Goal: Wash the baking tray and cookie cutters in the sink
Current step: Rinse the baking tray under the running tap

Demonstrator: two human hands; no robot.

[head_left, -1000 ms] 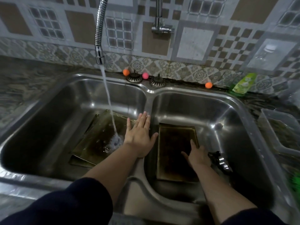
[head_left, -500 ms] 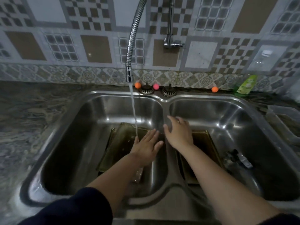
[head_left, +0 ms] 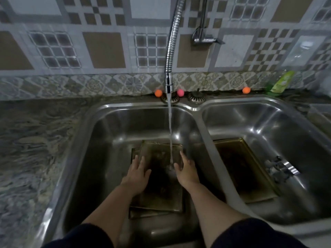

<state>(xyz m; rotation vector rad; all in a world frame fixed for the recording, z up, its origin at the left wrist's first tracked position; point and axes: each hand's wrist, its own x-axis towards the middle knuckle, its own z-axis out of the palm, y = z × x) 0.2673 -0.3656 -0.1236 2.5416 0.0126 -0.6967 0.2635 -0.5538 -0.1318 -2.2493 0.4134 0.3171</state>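
Wet skin first: left hand (head_left: 137,176) has its fingers (head_left: 139,162) straight and slightly spread, lying flat on the left edge of the top baking tray (head_left: 161,187) in the left basin; nothing gripped. Right hand (head_left: 186,171) sits at the tray's right edge, fingers (head_left: 183,157) extended along the rim, thumb near the water stream (head_left: 170,133); looks like a loose touch, but I can't tell if the thumb hooks under the rim. My read: both hands bracket the tray to steady it and keep it centred under the flow, which lands between them on the tray bed. That tray rests skewed on a second tray (head_left: 141,213) beneath it, so a two-sided hold makes sense against sliding. Flexible faucet hose (head_left: 171,49) is bent over the left basin for this reason. Third tray (head_left: 243,170) is parked in the right basin, out of the flow, with what I take for the metal cookie cutters (head_left: 281,169) just beside it; too blurred to confirm shapes. Double steel sink (head_left: 198,111) is set into a marbled surface (head_left: 35,140); green bottle (head_left: 281,81) stands at the back right, not yet in use. Rinse stage, I judge.
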